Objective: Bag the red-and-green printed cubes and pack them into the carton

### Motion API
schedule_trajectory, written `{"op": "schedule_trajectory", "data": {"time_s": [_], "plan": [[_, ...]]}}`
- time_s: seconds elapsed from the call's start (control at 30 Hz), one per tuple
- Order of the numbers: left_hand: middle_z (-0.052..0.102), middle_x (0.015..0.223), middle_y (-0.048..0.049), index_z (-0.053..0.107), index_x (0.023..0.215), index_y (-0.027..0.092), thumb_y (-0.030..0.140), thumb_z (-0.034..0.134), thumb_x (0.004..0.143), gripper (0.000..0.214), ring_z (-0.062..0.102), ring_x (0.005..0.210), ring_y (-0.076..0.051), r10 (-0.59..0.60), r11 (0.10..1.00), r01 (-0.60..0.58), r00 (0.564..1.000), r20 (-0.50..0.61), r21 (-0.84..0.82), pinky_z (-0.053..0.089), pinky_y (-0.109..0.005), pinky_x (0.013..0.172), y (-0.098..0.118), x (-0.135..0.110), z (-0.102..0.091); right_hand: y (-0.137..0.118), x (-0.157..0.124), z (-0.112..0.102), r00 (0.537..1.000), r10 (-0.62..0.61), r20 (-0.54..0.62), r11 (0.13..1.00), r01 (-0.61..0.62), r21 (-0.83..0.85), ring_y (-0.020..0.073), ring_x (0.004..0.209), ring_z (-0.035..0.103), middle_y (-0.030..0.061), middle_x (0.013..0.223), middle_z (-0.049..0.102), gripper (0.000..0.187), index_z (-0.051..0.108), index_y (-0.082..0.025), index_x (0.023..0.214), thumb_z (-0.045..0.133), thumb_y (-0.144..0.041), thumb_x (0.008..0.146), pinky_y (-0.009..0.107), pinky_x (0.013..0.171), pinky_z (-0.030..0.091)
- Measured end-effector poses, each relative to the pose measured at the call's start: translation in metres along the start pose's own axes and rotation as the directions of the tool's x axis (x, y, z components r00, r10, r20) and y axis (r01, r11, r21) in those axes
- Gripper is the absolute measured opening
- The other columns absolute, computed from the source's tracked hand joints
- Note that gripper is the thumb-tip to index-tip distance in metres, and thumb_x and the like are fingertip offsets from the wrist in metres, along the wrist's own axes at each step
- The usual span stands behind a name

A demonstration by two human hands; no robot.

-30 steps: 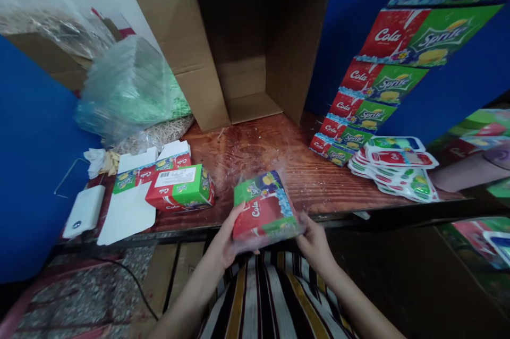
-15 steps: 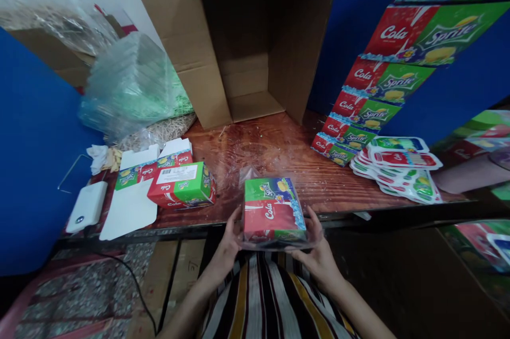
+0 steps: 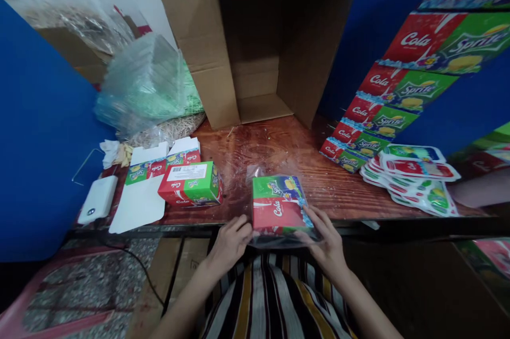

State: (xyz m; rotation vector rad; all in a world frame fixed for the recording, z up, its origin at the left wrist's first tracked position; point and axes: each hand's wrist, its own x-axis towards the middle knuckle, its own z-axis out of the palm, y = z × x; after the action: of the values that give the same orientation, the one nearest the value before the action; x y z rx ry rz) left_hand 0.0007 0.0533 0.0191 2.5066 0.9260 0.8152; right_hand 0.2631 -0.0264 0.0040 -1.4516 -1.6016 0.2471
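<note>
A red and green Cola/Sprite box (image 3: 278,211) lies inside a clear plastic bag (image 3: 274,242) at the table's front edge. My left hand (image 3: 233,243) pinches the bag at its near left corner, fingers curled. My right hand (image 3: 324,238) is at the right side, its fingers on the box's right edge through the film and its thumb at the bag's near edge. Left of them sits another Cola/Sprite box (image 3: 191,184) with a white label on top, beside a partly unfolded carton (image 3: 139,202) with white flaps.
An open cardboard carton (image 3: 215,52) stands at the back. Cola/Sprite boxes (image 3: 374,110) are stacked on the right, near a pile of flat blister packs (image 3: 418,174). A white power bank (image 3: 98,200) with a cable lies at left, below plastic bags (image 3: 147,78).
The view has shifted left, so things appear further right. My left hand has curled at the bag's near corner. My right fingers have moved up onto the box's right edge.
</note>
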Motion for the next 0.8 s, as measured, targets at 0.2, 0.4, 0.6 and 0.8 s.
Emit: {"op": "schedule_trajectory", "data": {"time_s": [0.2,0.4,0.6,0.8], "plan": [[0.057,0.069,-0.0021,0.054,0.071,0.019,0.018,0.047,0.095,0.025,0.051,0.065,-0.016,0.21,0.954,-0.17,0.967,-0.145,0.247,0.04,-0.028,0.062,0.005,0.003,0.014,0.007,-0.001,0.0,0.992,-0.078,-0.102,0.997,0.078,0.001,0.0187,0.113,0.061,0.0057,0.129,0.059,0.05,0.053,-0.034,0.138,0.053,-0.011,0.093,0.03,0.095,0.049],[0.055,0.059,0.0012,0.05,0.066,0.019,0.009,0.061,0.084,0.024,0.048,0.06,-0.014,0.352,0.905,-0.261,0.903,-0.248,0.336,0.04,-0.028,0.062,0.016,0.003,0.024,0.007,-0.019,-0.002,0.972,-0.168,-0.163,0.986,0.162,-0.048,0.0212,0.109,0.062,0.0081,0.13,0.058,0.056,0.053,-0.032,0.139,0.055,-0.006,0.089,0.033,0.092,0.05],[0.056,0.059,0.0009,0.048,0.063,0.019,0.008,0.055,0.087,0.028,0.05,0.06,-0.014,0.385,0.907,-0.32,0.895,-0.227,0.276,0.04,-0.027,0.06,0.017,-0.005,0.027,-0.001,-0.037,-0.006,0.965,-0.184,-0.185,0.982,0.174,-0.07,0.0212,0.1,0.064,0.0078,0.124,0.059,0.056,0.056,-0.032,0.135,0.058,-0.003,0.086,0.031,0.081,0.053],[0.056,0.06,0.0013,0.045,0.063,0.02,0.012,0.054,0.091,0.03,0.05,0.058,-0.013,0.206,0.969,-0.165,0.95,-0.235,0.183,0.039,-0.027,0.059,0.024,0.01,0.029,0.005,-0.019,0.001,0.962,0.018,-0.273,1.0,-0.018,0.001,0.0206,0.094,0.062,0.0062,0.112,0.059,0.06,0.05,-0.034,0.14,0.067,-0.017,0.085,0.035,0.08,0.054]]}}
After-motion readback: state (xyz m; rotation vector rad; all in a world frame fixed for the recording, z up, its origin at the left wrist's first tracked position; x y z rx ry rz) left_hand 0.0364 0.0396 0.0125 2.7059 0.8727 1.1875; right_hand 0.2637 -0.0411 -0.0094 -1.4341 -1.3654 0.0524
